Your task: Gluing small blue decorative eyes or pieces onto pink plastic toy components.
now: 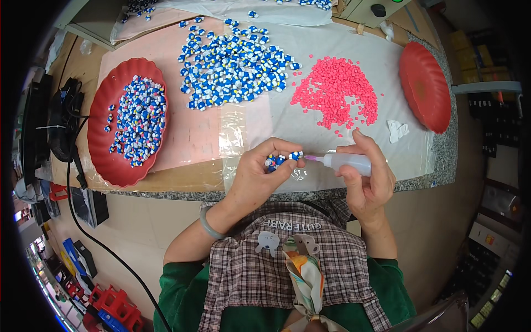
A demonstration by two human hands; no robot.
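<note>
Several small blue-and-white figurines (275, 161) are held in my left hand (257, 169), its fingers curled round them, with one figurine (296, 156) pinched at the fingertips. My right hand (370, 180) grips a translucent white squeeze bottle (349, 162) lying sideways. The bottle's thin pinkish nozzle (313, 158) points left, its tip at or very near the pinched figurine; whether they touch I cannot tell. Beyond my hands lies a spread of small pink pieces (337, 88). Farther left is a large scatter of blue-and-white figurines (232, 66).
A red scalloped tray (99, 149) at the left holds many figurines, some with pink bits. Another red tray (426, 88) stands at the right edge. A crumpled white tissue (397, 130) lies near it. A black cable (105, 243) hangs off the table's left side.
</note>
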